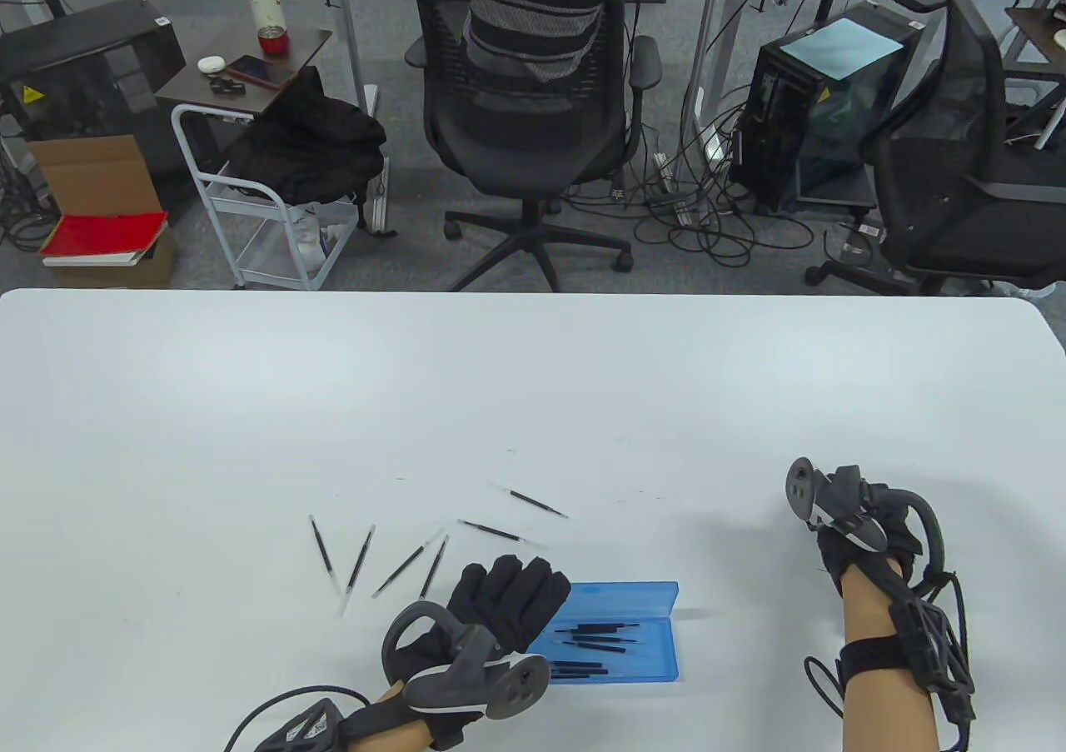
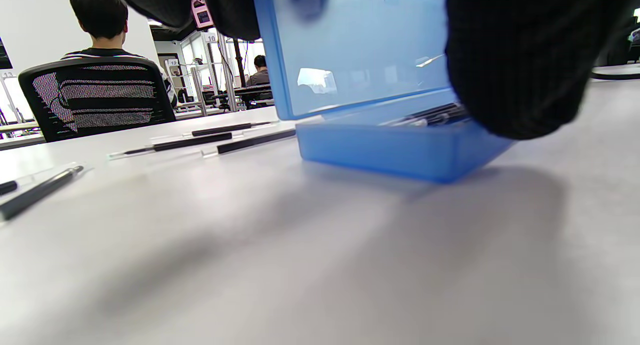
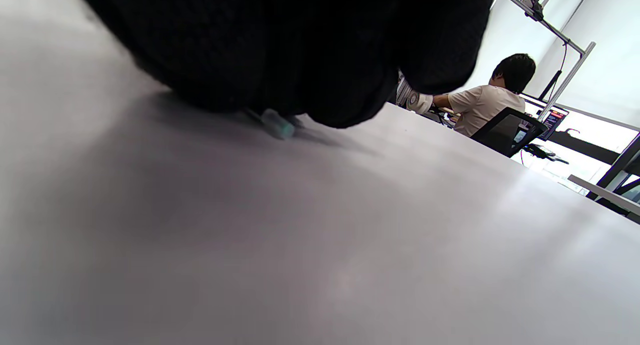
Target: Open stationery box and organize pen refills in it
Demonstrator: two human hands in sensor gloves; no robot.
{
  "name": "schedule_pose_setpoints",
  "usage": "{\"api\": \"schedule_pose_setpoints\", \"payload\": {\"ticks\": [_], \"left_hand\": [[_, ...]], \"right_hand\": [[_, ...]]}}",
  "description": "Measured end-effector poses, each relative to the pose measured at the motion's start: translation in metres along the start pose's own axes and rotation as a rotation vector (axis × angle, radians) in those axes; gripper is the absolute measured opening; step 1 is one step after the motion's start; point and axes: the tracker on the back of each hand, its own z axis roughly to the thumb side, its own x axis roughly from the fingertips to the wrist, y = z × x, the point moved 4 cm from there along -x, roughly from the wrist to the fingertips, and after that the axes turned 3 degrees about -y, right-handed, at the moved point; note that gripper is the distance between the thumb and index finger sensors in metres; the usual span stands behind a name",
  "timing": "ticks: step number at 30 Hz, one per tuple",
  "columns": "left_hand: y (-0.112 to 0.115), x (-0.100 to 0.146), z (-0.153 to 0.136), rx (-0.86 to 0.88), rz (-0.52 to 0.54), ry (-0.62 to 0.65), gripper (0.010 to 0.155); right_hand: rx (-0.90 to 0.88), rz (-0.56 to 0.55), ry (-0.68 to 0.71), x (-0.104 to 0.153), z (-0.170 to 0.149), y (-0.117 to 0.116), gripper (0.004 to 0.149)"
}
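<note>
The blue stationery box (image 1: pixel 658 660) lies open near the table's front edge, its lid (image 1: pixel 633 598) standing up at the back. Several black pen refills (image 1: pixel 595 639) lie inside it. My left hand (image 1: pixel 504 598) covers the box's left end; in the left wrist view its fingers (image 2: pixel 225 7) reach behind the lid (image 2: pixel 360 45) and the thumb (image 2: pixel 515 65) sits in front. Several loose refills (image 1: pixel 360 560) are scattered on the table left of and behind the box. My right hand (image 1: pixel 854 535) rests far right with curled fingers (image 3: pixel 300 50); a small pale refill tip (image 3: pixel 280 127) pokes out beneath them.
Loose refills (image 2: pixel 175 145) lie close to the box's left side on the white table (image 1: pixel 533 385). Beyond the far edge stand office chairs (image 1: pixel 525 111), a small cart and computer towers. Seated people show in both wrist views.
</note>
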Motion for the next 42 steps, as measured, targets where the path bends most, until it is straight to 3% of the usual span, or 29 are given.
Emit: {"api": "schedule_pose_setpoints", "payload": {"ticks": [7, 14, 21, 26, 32, 36, 42], "left_hand": [[0.0, 0.0, 0.0, 0.002, -0.001, 0.0, 0.115], [0.0, 0.0, 0.0, 0.005, -0.008, 0.0, 0.115], [0.001, -0.001, -0.001, 0.011, -0.018, 0.001, 0.115], [0.001, -0.002, -0.002, 0.02, -0.027, 0.0, 0.116], [0.002, -0.003, -0.003, 0.024, -0.04, -0.005, 0.117], [0.002, -0.005, -0.005, 0.038, -0.05, -0.008, 0.117], [0.003, -0.007, -0.007, 0.061, -0.059, -0.007, 0.118]], "right_hand": [[-0.033, 0.002, -0.015, -0.001, -0.008, 0.007, 0.054], [-0.156, -0.141, 0.089, 0.02, -0.004, 0.058, 0.055], [-0.302, -0.316, 0.32, 0.082, 0.025, 0.117, 0.055], [-0.316, -0.409, 0.55, 0.149, 0.067, 0.143, 0.055], [-0.294, -0.481, 0.739, 0.204, 0.105, 0.15, 0.055], [-0.244, -0.477, 0.848, 0.23, 0.13, 0.135, 0.055], [-0.181, -0.465, 0.93, 0.249, 0.151, 0.11, 0.055]]}}
